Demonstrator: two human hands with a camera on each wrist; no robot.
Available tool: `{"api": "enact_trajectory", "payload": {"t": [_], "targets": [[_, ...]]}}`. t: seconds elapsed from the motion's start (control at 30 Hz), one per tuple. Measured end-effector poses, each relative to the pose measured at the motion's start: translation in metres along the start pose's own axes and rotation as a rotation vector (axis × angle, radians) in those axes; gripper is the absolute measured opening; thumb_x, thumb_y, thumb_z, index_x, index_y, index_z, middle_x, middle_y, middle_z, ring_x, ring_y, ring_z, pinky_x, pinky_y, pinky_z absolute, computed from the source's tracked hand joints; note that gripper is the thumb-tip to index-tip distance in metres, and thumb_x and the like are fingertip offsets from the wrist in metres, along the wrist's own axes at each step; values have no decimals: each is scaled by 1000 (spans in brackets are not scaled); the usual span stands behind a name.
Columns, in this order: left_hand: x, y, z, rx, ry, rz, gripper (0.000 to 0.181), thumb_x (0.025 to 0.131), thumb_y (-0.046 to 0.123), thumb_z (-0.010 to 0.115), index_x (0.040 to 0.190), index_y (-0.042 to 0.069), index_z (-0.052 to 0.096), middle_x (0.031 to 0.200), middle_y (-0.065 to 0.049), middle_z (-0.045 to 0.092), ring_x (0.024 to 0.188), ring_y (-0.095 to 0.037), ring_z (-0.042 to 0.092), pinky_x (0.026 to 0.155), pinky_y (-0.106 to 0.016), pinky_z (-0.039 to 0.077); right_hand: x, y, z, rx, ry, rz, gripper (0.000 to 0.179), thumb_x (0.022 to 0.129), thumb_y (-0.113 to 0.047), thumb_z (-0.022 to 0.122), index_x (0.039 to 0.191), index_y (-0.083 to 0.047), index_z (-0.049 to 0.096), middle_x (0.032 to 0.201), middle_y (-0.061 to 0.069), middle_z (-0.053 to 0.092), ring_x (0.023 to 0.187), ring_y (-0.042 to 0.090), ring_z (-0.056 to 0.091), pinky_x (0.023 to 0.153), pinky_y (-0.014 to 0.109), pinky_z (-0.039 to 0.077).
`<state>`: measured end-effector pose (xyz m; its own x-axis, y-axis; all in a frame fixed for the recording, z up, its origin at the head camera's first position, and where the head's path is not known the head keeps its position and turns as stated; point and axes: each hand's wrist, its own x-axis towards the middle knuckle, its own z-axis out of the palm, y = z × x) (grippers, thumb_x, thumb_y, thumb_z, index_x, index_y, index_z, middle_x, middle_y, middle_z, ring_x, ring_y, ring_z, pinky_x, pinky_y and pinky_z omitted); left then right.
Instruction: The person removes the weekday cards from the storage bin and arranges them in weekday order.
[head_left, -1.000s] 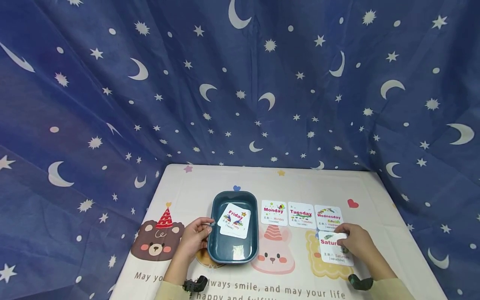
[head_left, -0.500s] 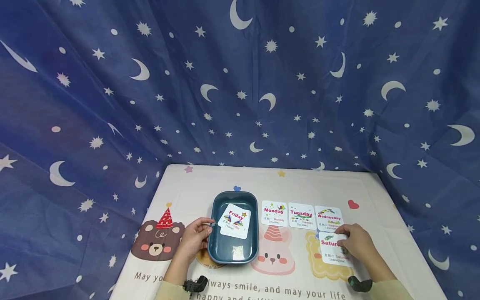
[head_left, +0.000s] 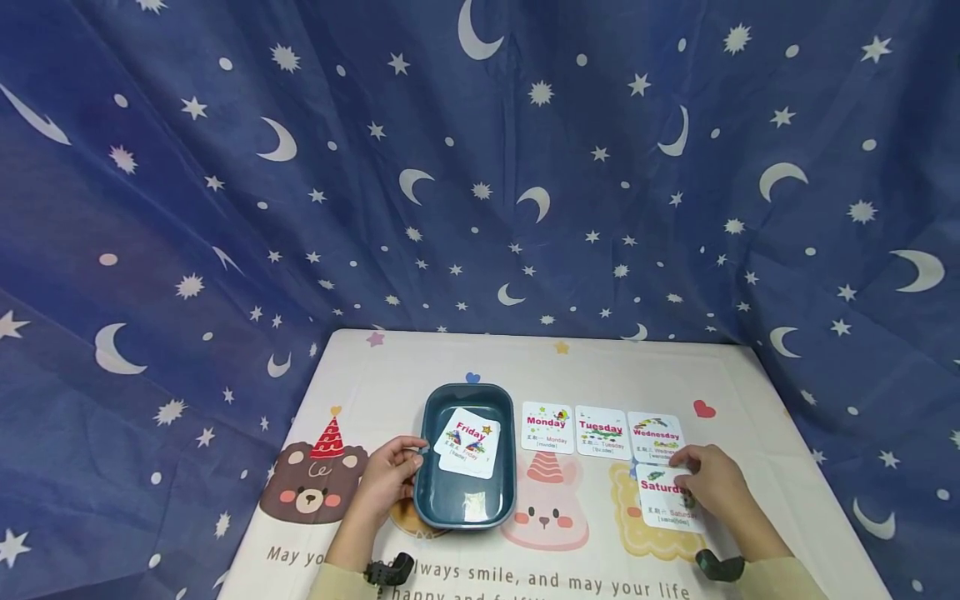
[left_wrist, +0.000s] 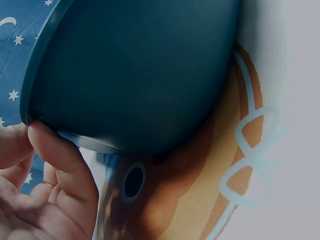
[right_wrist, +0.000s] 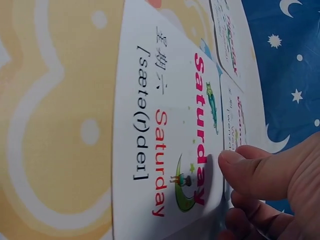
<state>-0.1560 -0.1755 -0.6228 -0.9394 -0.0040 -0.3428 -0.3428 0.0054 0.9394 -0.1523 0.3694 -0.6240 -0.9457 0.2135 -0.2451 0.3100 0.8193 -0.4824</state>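
The person's right hand is pinching the Saturday card near its far right corner; the card is extending left of the palm, just nearer than the Wednesday card. The left hand is gripping the blue tray at its left rim.

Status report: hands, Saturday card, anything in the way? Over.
Left hand pinches rim of dark teal, rounded rectangular tray. Right hand holds white square Saturday card. Possible obstacle: white square Wednesday card just beyond.
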Motion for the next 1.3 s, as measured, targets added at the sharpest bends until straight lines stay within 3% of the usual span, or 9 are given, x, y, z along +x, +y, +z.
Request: {"api": "enact_trajectory", "payload": {"t": [0.17,0.27,0.5,0.67,0.9,1.3], "targets": [[0,1,0,-7,-4,-2,27,103,0,65,129,2,70,93,-12,67,69,-17,56,53,-26,52,1,-3,-2,16,4,6,31,86,-2,85,115,-3,75,123,28,63,115,46,63,103,65,52],[0,0,0,0,-5,2,27,103,1,65,129,1,70,93,-12,67,69,-17,56,53,-26,52,1,-4,-2,32,6,6,33,87,-3,84,118,-3,74,125,28,65,114,44,63,102,64,53],[0,0,0,1,-5,5,27,104,1,64,130,2,70,93,-12,66,69,-17,57,54,-26,53,-1,-11,-1,66,16,-42,37,89,-7,82,124,-4,73,118,21,71,97,30,62,78,38,57],[1,-1,0,3,-5,5,27,104,2,64,131,1,69,93,-12,66,69,-17,56,53,-26,53,-3,-22,1,107,13,-63,40,91,-6,79,130,-3,71,118,20,70,91,28,63,69,31,57],[1,-1,0,1,1,6,27,103,2,66,130,3,70,94,-14,66,70,-17,56,53,-26,53,-1,-41,6,114,-14,-91,45,93,-10,79,137,-8,69,119,16,68,96,27,61,72,30,53],[1,-3,-1,7,-5,16,26,103,2,66,129,5,71,93,-12,65,71,-18,56,53,-26,53,7,-81,17,108,-23,-196,49,89,-9,83,136,-8,70,117,12,72,94,24,59,75,32,46]]}}
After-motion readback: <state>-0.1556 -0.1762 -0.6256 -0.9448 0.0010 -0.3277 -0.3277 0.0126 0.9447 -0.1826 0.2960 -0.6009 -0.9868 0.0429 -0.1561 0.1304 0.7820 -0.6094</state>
